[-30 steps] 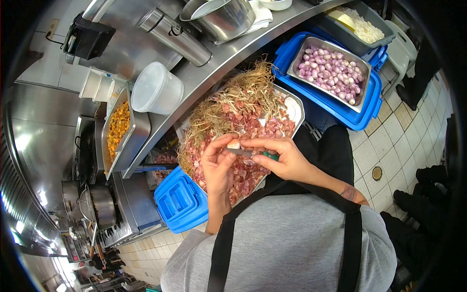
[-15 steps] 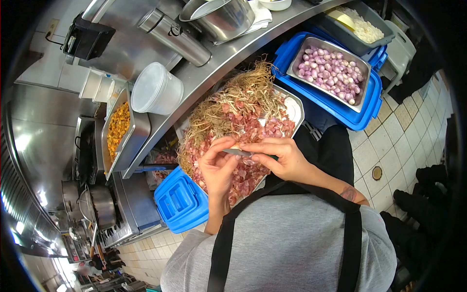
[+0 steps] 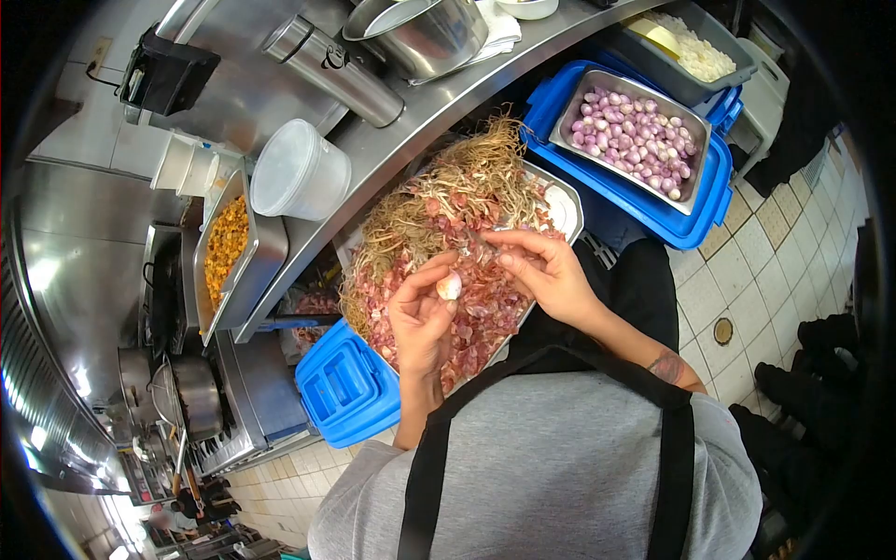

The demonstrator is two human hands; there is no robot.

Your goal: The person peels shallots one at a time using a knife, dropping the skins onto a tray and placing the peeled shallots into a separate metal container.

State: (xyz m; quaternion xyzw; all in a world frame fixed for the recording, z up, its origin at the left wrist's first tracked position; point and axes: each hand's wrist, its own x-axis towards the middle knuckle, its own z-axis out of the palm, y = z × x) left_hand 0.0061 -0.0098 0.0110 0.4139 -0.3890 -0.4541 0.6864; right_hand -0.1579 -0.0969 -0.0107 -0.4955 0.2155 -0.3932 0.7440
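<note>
In the head view, the left hand [image 3: 420, 317] held a small, round, pale shallot with a purplish tinge [image 3: 449, 287] between thumb and fingertips, its glossy side turned up. The right hand [image 3: 553, 273] was just beside it, apart from the shallot, with thumb and forefinger nearly together; something thin and greyish showed at the fingertips, too blurred to name, and whatever lay under the palm could not be told.

Both hands hung above a broad metal tray with a raised rim [image 3: 580, 217], heaped with papery reddish-pink skins [image 3: 490, 322] and, toward the far side, a tangled mass of dry, straw-coloured roots [image 3: 411, 229].

Beyond the right hand, a rectangular stainless-steel pan [image 3: 693, 207] full of smooth purple-and-white shallots [image 3: 635, 140] rested on a bright blue plastic lid [image 3: 686, 233]. Behind that, a dark grey plastic tub [image 3: 611, 58] held white chopped food [image 3: 702, 58]. Near the left forearm was another blue plastic lid with recessed panels [image 3: 350, 390].

On the curved stainless-steel counter [image 3: 397, 140] stood a translucent white plastic bucket [image 3: 303, 173], beside a deep metal pan [image 3: 263, 252] containing diced orange food [image 3: 227, 252].
</note>
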